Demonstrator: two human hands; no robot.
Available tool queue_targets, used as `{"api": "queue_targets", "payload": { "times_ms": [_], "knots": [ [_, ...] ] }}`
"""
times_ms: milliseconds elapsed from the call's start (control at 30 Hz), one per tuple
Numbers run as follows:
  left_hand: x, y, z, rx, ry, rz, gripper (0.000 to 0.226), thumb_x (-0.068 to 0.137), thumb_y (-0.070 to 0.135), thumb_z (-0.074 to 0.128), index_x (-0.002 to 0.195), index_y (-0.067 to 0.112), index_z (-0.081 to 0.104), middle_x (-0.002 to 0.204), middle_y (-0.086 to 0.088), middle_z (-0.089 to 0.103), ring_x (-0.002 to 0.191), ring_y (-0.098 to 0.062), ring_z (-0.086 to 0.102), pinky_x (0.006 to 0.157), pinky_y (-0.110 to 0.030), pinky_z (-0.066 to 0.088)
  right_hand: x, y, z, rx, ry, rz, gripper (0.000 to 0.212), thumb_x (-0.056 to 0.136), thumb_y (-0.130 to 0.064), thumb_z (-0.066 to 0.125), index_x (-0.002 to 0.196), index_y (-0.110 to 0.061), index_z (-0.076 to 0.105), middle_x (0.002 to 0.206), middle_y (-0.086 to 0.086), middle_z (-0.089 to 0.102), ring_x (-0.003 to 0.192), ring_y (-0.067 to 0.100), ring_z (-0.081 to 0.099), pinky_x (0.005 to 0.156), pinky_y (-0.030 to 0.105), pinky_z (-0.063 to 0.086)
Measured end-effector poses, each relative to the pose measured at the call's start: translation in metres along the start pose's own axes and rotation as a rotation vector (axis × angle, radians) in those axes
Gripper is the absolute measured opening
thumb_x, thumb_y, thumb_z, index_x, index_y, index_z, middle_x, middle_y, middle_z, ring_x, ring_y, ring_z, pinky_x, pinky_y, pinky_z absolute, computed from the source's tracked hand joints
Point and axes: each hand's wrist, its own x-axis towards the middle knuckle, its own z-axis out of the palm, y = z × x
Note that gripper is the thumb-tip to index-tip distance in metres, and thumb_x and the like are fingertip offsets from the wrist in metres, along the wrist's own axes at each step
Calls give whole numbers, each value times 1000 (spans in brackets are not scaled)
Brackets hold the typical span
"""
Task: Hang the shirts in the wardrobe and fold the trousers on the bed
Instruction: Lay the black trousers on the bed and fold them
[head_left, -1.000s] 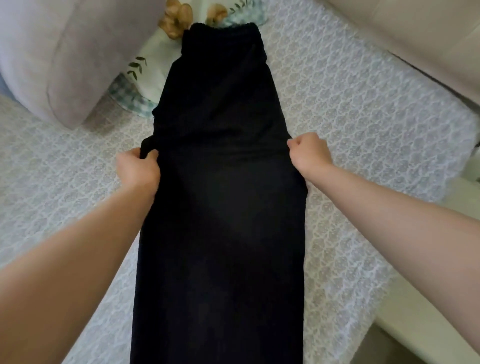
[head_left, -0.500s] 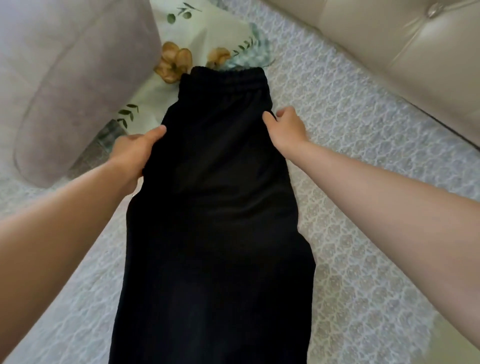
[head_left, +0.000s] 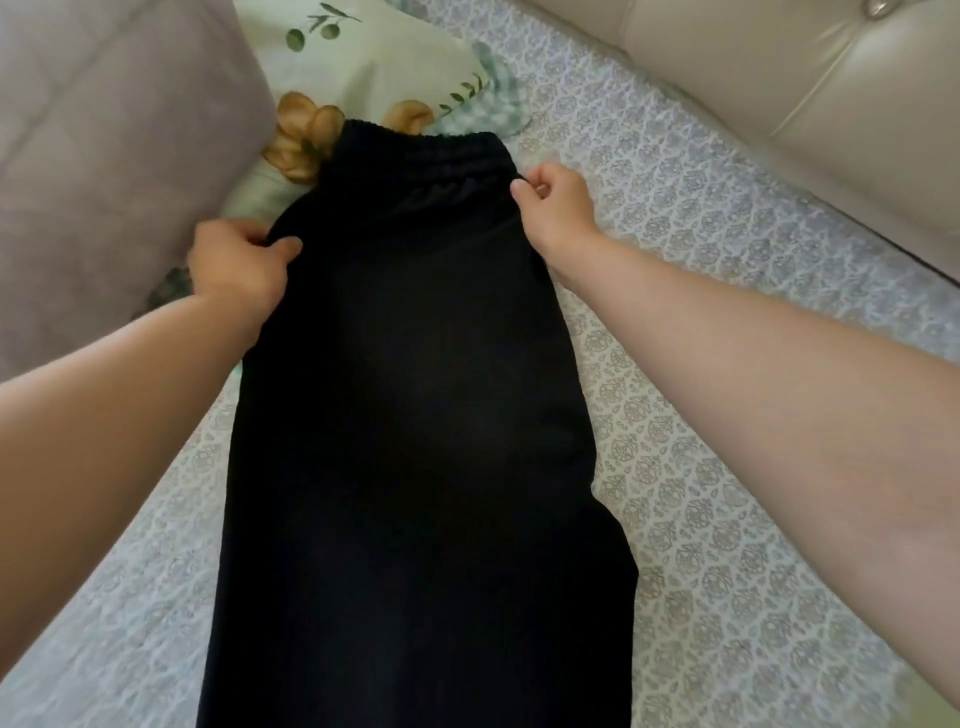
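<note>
**Both hands square up the trousers (head_left: 415, 415) on the bed (head_left: 727, 389)**

The trousers lie flat along the middle of the bed. Their long axis runs from the pillow end to the near edge, with the elastic waistband pointing away onto a floral pillow (head_left: 363, 57) and the legs running out of view below. The left hand (head_left: 236, 265) curls round the left side edge. The right hand (head_left: 556, 208) pinches the right edge just under the waistband. This grip probably serves to pull the cloth straight for folding. A cushion (head_left: 104, 130) lies left, and a padded panel (head_left: 779, 78) borders the far right edge.

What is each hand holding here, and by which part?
Both hold the black trousers: the left hand grips their left side edge below the waistband; the right hand pinches the right edge just under it.
</note>
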Motion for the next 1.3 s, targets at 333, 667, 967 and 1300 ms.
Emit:
{"api": "queue_targets", "payload": {
  "times_ms": [333,667,967,1300],
  "knots": [
    [-126,-36,44,506,-57,627,63,94,11,53,153,13,31,158,-10,32,146,-33,25,119,-52,23,-95,73,-44,467,-111,268,17,98,-5,49,97,-4,66,91,12,73,81,17,74,68,21,57],
    [-266,-69,90,616,-389,551,60,101,46,22,158,27,15,166,2,3,152,-21,-10,122,-43,-2,-223,116,-89,112,-194,377,22,94,0,50,90,-15,65,81,3,73,69,12,72,53,17,49],
    [-298,-76,96,677,-400,453,58,104,45,16,158,30,2,165,5,-12,150,-19,-21,123,-45,-2,-277,99,-84,655,-261,906,26,98,-27,56,110,-7,68,97,10,76,92,24,73,81,36,59],
    [-293,-76,91,514,-448,430,60,101,49,18,158,33,6,165,11,-5,151,-13,-15,121,-40,-7,-294,100,-91,1104,37,899,24,87,9,60,97,-9,72,92,11,75,66,12,68,60,23,54]
  ]
}}
